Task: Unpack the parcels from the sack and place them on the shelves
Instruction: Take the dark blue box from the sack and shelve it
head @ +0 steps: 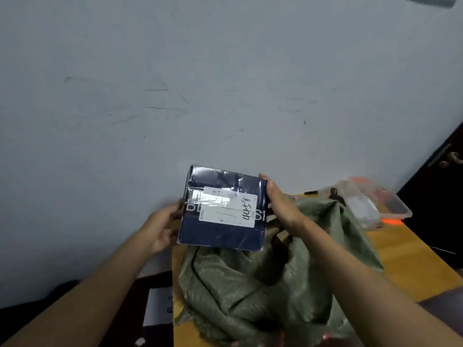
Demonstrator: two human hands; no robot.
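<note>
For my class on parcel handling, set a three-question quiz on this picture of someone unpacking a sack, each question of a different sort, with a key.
1. True or false: the dark blue parcel is held by one hand only.
2. Multiple choice: the green sack lies on
A. the floor
B. a wooden table
C. a shelf
3. Fill in: the white label on the parcel carries numbers written by ____.

Key
1. False: the left hand and the right hand each grip a side.
2. B
3. hand
</note>
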